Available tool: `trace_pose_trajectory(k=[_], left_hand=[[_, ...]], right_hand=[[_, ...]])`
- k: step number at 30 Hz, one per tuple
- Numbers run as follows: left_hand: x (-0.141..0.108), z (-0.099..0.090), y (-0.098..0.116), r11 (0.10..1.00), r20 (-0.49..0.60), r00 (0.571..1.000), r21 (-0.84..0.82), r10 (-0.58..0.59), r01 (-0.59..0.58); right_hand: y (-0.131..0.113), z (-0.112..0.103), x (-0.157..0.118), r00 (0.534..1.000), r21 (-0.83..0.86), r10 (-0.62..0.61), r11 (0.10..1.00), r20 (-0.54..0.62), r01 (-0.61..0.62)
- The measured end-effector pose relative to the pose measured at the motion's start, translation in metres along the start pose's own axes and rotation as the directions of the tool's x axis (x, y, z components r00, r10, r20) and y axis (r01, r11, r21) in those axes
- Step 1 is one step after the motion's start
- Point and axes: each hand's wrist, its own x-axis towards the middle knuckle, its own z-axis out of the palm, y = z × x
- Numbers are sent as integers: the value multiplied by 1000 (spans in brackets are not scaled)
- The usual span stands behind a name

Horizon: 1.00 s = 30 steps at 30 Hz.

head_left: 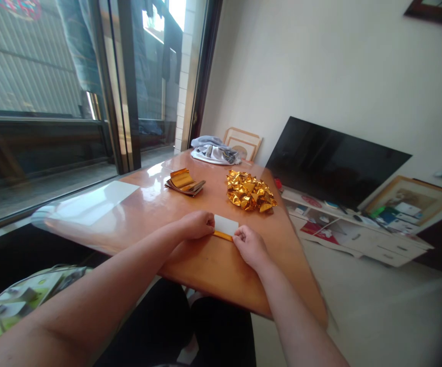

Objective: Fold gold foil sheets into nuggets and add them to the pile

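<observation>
A small sheet of paper (226,226), white on top with a gold folded strip along its near edge, lies on the wooden table (205,260). My left hand (201,225) pinches the sheet's left end, and my right hand (248,245) pinches its right end. Beyond my left hand sits a stack of gold paper (184,182), its top sheets curled. A pile of folded shiny gold pieces (250,191) rests on the table beyond my right hand.
Folded cloth in a bag (213,151) lies at the table's far end. A pale flat sheet (109,201) is at the left. Past the table's right edge stand a television (333,160) and a white cabinet (391,250). A chair with a patterned cover is lower left.
</observation>
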Motion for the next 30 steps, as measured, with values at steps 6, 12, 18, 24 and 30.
trace_pose_trajectory(k=[6,12,18,24,30], left_hand=[[-4,0,2,1000,-33,999,22,12,-11],[-9,0,-1,999,-65,997,32,30,-27],[-11,0,-4,998,-84,995,44,54,-51],[-18,0,5,986,-124,983,119,135,-120],[-30,-1,29,930,-137,942,250,308,-268]], right_hand=[[0,2,1,1000,-31,-1,1000,-5,1],[-2,1,-1,1000,-47,-16,999,-2,16],[-6,-2,-2,998,-72,-52,996,20,53],[-6,-2,-2,998,-112,-67,991,23,69],[-7,-4,-2,997,-142,-73,987,36,78]])
